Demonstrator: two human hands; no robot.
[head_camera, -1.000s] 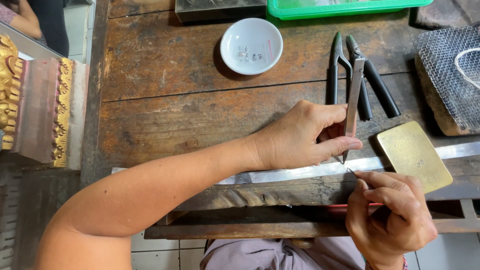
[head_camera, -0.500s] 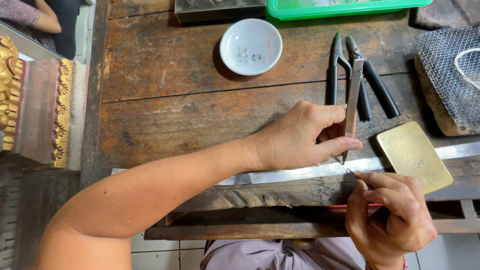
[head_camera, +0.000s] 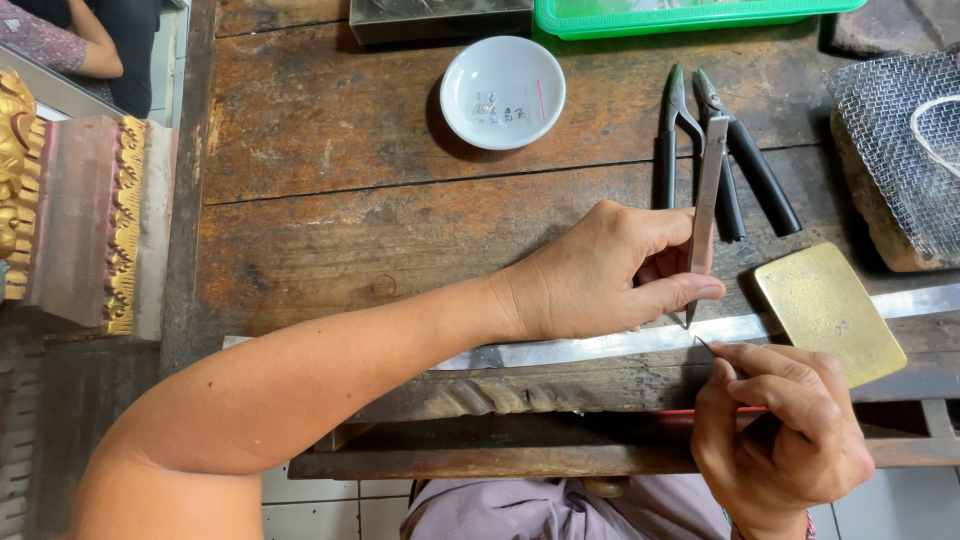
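At the far left stands a carved block (head_camera: 75, 215) with gilded trim, just beside the edge of the wooden counter (head_camera: 330, 215); above it, in the corner, another person's arm (head_camera: 70, 45) shows, well apart from the work; further right, near the counter's back, sits a small white dish (head_camera: 503, 92) with a few tiny pieces in it; the left hand (head_camera: 600, 270) reaches across from the left, its fingers (head_camera: 680, 292) clamped on a pair of tweezers (head_camera: 707, 190) held nearly upright, tip down on a long metal strip (head_camera: 600, 348) that runs along the counter's front edge; behind the tweezers lie black-handled pliers (head_camera: 735, 150), and a green tray (head_camera: 690, 15) rests at the back; just below the tweezer tip, the right hand (head_camera: 775, 435) has its fingers (head_camera: 760, 362) pinched together on a thin wire (head_camera: 704, 344), whose end pokes up close to the tweezer tip; whether they touch I cannot tell; right of that lies a flat brass plate (head_camera: 828, 312), overlapping the strip; at the far right sits a block covered with wire mesh (head_camera: 890, 150).
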